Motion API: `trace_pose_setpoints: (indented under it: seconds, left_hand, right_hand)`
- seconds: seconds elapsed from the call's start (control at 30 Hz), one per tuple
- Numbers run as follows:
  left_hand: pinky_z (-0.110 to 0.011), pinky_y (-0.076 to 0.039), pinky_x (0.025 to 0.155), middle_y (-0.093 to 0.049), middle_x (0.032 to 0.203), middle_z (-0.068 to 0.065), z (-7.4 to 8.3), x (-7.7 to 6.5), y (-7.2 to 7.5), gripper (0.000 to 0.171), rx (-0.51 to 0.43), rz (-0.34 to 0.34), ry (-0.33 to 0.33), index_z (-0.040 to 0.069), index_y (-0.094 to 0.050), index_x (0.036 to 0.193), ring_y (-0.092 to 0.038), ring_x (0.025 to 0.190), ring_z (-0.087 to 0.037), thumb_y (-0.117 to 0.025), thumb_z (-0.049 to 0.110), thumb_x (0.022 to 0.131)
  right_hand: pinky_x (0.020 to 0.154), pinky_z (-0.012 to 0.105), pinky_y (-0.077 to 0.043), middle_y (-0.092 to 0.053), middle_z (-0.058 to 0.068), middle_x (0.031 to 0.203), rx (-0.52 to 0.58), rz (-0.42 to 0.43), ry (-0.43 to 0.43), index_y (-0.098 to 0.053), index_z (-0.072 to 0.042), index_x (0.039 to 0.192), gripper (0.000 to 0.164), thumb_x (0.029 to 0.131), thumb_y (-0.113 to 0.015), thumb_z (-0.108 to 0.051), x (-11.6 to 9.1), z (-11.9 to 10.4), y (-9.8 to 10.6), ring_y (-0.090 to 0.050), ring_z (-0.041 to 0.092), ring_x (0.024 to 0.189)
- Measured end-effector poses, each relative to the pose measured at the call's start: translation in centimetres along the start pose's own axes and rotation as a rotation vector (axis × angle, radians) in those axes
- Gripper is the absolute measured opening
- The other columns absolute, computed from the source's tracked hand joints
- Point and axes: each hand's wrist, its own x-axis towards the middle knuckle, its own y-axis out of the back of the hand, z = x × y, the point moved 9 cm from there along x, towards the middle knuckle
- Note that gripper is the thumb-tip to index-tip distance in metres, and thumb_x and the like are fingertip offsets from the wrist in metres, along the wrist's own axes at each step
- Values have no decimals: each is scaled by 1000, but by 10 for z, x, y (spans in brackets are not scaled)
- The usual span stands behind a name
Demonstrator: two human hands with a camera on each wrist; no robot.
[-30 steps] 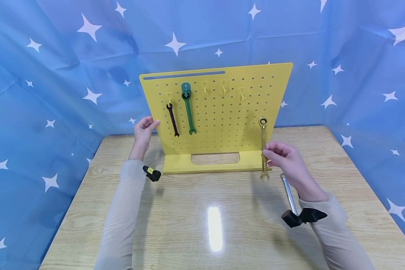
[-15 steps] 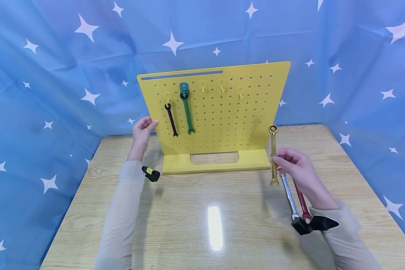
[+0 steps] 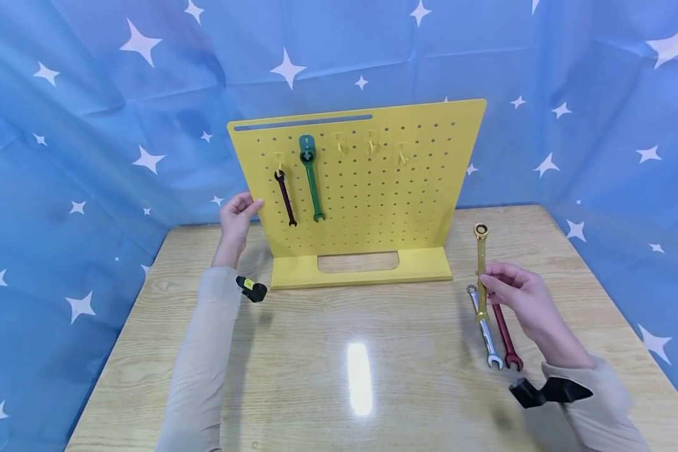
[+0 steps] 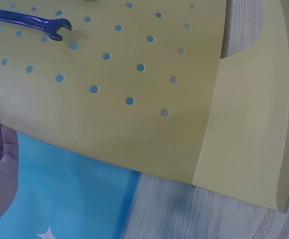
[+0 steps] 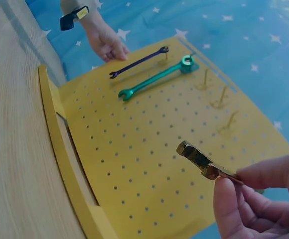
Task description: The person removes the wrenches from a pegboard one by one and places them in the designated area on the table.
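Note:
My right hand (image 3: 516, 295) pinches a gold ratchet wrench (image 3: 481, 263) between thumb and fingers, ring end up, to the right of the yellow pegboard (image 3: 373, 207). In the right wrist view, the gold wrench (image 5: 199, 159) points its open jaw end toward the camera. My left hand (image 3: 237, 223) grips the board's left edge, thumb on the front face. On the board's hooks hang a dark purple wrench (image 3: 285, 198) and a green ratchet wrench (image 3: 313, 182). Below the gold wrench, a silver wrench (image 3: 488, 339) and a red wrench (image 3: 506, 339) lie on the table.
Three bare yellow hooks, such as the middle hook (image 3: 371, 143), stick out at the board's upper right. The board's foot (image 3: 361, 277) has a long cutout and stands on a wooden table (image 3: 316, 376). Behind hangs a blue star-patterned cloth (image 3: 339, 56).
My right hand has carried the gold wrench right and down, from in front of the board to over the silver wrench. The red wrench has come into view. My left hand stays on the board's edge.

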Motion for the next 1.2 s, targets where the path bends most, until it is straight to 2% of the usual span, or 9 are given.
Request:
trace_pose_setpoints:
  seconds: [0.27,0.6,0.8,1.03,1.2]
  left_hand:
    - [-16,-49,66,-59,72,6,1,0,0,27,-19,13,-12,21,-65,75,-53,70,-8,-68,-5,81]
    - [-15,-49,66,-58,72,5,1,1,0,26,-28,6,-8,20,-65,75,-52,69,-8,-69,-5,81]
    - [-16,-49,67,-59,71,6,1,0,0,25,-37,-3,6,20,-65,75,-53,69,-7,-69,-4,82]
    - [-17,-50,67,-59,71,5,10,-6,-4,25,-42,-18,6,17,-65,76,-54,69,-7,-67,-7,82]
    - [-16,-50,67,-60,71,5,18,-12,-7,24,-45,-26,3,16,-64,76,-54,69,-7,-66,-7,82]
  right_hand:
    - [59,20,-54,-63,-8,82,-1,3,-38,-66,-14,90,15,92,-57,-1,-11,17,18,-59,5,71]
    - [60,19,-53,-64,-8,85,-5,30,-110,-66,-16,91,18,93,-55,-1,-22,36,43,-59,5,71]
    - [59,19,-53,-63,-9,81,-14,38,-125,-66,-18,88,23,92,-55,1,-30,45,54,-58,3,70]
    - [58,20,-53,-62,-9,79,-126,28,-179,-65,-20,89,22,93,-55,-1,-37,61,68,-57,4,68]
    - [58,20,-53,-60,-9,78,-212,21,-232,-63,-18,89,18,93,-56,-2,-40,73,78,-55,6,66]
